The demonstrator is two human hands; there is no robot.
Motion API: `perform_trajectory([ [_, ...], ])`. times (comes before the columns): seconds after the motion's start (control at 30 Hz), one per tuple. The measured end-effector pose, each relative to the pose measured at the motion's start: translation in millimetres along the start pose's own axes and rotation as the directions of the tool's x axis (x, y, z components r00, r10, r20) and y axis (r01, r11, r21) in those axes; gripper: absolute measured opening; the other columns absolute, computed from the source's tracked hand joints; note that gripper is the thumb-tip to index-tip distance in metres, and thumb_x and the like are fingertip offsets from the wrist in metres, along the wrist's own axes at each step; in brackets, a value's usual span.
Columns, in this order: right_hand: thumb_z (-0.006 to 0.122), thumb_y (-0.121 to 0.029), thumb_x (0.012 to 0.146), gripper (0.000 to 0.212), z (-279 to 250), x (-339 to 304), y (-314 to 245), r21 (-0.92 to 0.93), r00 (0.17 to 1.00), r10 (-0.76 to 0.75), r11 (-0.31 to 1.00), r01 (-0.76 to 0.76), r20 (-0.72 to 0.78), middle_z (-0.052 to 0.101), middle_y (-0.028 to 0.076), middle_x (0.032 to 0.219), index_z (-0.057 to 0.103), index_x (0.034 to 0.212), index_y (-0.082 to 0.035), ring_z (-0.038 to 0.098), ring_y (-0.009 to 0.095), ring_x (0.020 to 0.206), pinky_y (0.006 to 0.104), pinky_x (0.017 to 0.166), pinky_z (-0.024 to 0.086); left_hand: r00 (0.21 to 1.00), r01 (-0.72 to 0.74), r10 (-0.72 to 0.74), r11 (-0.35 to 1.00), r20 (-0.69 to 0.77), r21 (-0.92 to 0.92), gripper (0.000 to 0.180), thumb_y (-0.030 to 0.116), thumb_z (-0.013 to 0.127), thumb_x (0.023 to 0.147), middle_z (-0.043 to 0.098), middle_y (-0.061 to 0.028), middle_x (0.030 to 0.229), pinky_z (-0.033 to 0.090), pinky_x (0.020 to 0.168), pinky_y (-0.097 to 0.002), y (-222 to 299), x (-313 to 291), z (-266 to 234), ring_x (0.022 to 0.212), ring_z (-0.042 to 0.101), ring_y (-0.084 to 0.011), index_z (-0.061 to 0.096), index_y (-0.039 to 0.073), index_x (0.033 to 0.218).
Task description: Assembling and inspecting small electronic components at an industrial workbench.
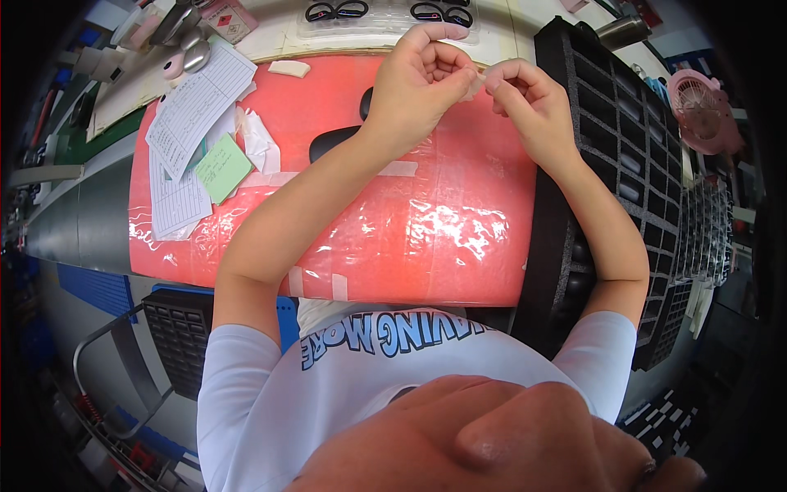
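Left hand (430, 78) and right hand (529, 102) pinch a small, indistinct piece (481, 73) between them above a red worktop (484, 275), pink fan (703, 111) far right.

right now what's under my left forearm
The red mat, with a black object and pale tape partly showing. Whatever the forearm fully covers can't be seen.

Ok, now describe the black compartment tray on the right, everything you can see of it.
The black compartment tray is a long block at the person's right, along the right edge of the red mat. Its plain dark outer wall frames a grid of mostly rectangular pockets; the speckled grey divider edges look like foam. Several pockets hold smooth dark glossy pieces, too dim to identify. The person's right forearm passes over it, hiding part; whether they touch cannot be told.
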State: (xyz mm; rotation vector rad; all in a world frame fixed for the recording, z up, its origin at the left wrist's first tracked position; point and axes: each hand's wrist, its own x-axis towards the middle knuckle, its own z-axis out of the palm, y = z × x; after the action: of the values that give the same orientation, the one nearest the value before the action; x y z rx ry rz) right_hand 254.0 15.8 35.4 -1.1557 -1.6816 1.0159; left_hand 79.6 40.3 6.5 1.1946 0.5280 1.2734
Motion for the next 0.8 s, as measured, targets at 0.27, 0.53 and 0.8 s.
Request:
perform_trajectory([
  [0.27,0.059,-0.014,0.092,0.014,1,1,-2,-0.011,0.996,0.031,0.999,-0.032,-0.08,0.059,-0.003,0.082,0.061,0.099,-0.002,0.052,0.004,0.07,0.0193,0.066,0.044,1.0,0.008,-0.008,0.999,-0.005,0.043,0.041,-0.001,0.063,0.083,0.061,-0.0048,0.086,0.05,0.07,-0.0217,3,-1,1,0.076,0.058,-0.0081,0.048,0.001,0.121],
  [0.53,0.064,-0.005,0.087,0.011,-1,0,4,-0.156,0.977,-0.193,0.972,0.178,-0.088,0.058,-0.003,0.086,0.061,0.097,-0.002,0.053,0.003,0.075,0.0193,0.071,0.044,0.998,-0.037,0.046,0.977,-0.035,0.209,0.041,-0.001,0.064,0.08,0.06,-0.0017,0.083,0.048,0.068,-0.021,5,-2,1,0.074,0.055,-0.006,0.051,0.002,0.119],
  [0.8,0.064,-0.007,0.081,0.01,-10,11,15,-0.584,0.997,-0.048,0.808,0.073,0.057,0.064,0.006,0.086,0.066,0.09,-0.003,0.062,0.014,0.074,0.0256,0.07,0.049,1.0,0.004,0.012,0.854,-0.029,0.52,0.034,0.003,0.064,0.081,0.063,-0.005,0.083,0.05,0.071,-0.0251,16,1,-7,0.077,0.06,-0.0104,0.056,0.003,0.114],
])
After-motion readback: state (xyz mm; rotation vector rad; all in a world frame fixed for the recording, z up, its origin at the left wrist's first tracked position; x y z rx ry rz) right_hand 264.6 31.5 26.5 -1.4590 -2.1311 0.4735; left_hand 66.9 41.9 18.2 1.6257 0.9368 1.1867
